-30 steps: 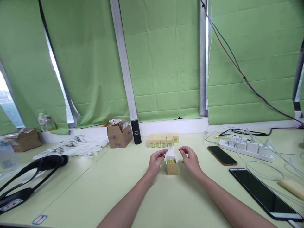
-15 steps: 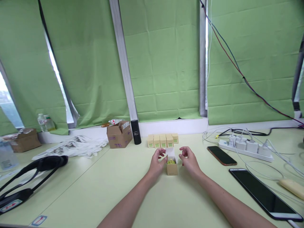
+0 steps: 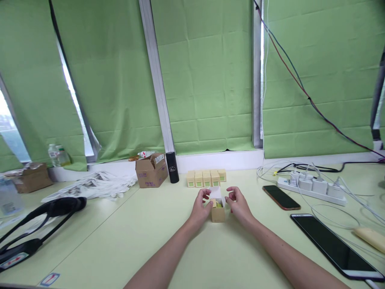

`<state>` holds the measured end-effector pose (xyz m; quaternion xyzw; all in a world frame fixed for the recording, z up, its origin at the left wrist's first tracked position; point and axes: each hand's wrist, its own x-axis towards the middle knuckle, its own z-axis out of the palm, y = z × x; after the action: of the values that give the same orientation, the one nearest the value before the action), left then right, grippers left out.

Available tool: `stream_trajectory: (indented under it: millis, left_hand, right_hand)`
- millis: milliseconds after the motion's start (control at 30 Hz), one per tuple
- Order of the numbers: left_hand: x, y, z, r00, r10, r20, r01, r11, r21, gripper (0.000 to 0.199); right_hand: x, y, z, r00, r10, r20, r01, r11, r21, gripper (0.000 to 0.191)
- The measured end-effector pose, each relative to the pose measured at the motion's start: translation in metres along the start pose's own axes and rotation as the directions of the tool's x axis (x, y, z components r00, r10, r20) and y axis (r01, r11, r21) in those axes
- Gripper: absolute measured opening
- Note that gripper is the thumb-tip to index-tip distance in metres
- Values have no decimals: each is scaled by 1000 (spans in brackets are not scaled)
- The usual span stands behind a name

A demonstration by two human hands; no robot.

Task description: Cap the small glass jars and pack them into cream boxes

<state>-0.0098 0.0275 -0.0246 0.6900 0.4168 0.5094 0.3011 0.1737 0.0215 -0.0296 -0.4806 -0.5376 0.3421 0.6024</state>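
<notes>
A small brown cardboard box (image 3: 218, 215) stands on the table in front of me, its white-lined lid (image 3: 214, 192) raised at the back. Something yellow-green (image 3: 219, 205) shows inside, partly covered by the left side flap (image 3: 213, 202), which leans inward over the opening. My left hand (image 3: 201, 207) is at the box's left side, fingers curled and thumb against that flap. On the other side, my right hand (image 3: 238, 205) has its fingers bent and apart, the thumb close to the right edge; whether it touches, I cannot tell.
Several small closed boxes (image 3: 206, 179) stand behind the lid. A larger carton (image 3: 152, 171) and a black cylinder (image 3: 172, 167) are further left. At right lie two phones (image 3: 281, 197), a power strip (image 3: 313, 190) and cables. Black headgear (image 3: 42, 224) lies at left.
The left side flap has folded inward over the yellow-green contents, my left thumb moving with it. My right hand has come slightly closer to the box.
</notes>
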Motion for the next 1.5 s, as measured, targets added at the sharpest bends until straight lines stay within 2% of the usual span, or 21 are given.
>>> stream_trajectory:
  millis: [233,500,700,1033,1200,1500]
  left_hand:
    - [-1,1,0,1000,-1,9,1,1000,11,30]
    - [-2,5,0,1000,3,2,-3,1000,15,29]
    - [-2,7,0,1000,9,1,-9,1000,9,29]
    - [-4,9,0,999,34,-5,-34,999,24,32]
    - [-6,13,-1,999,39,-5,-39,999,37,37]
    - [-7,21,-1,998,66,-8,-65,996,64,24]
  right_hand:
    - [0,0,1,999,28,16,-28,1000,4,34]
    - [-5,-3,6,998,-3,57,4,1000,-14,40]
    - [-3,4,8,998,-24,57,26,999,-34,39]
    - [0,10,12,992,24,125,-27,1000,16,37]
    - [0,11,12,995,-13,100,11,1000,24,35]
    - [-3,5,12,994,-94,64,97,995,-40,30]
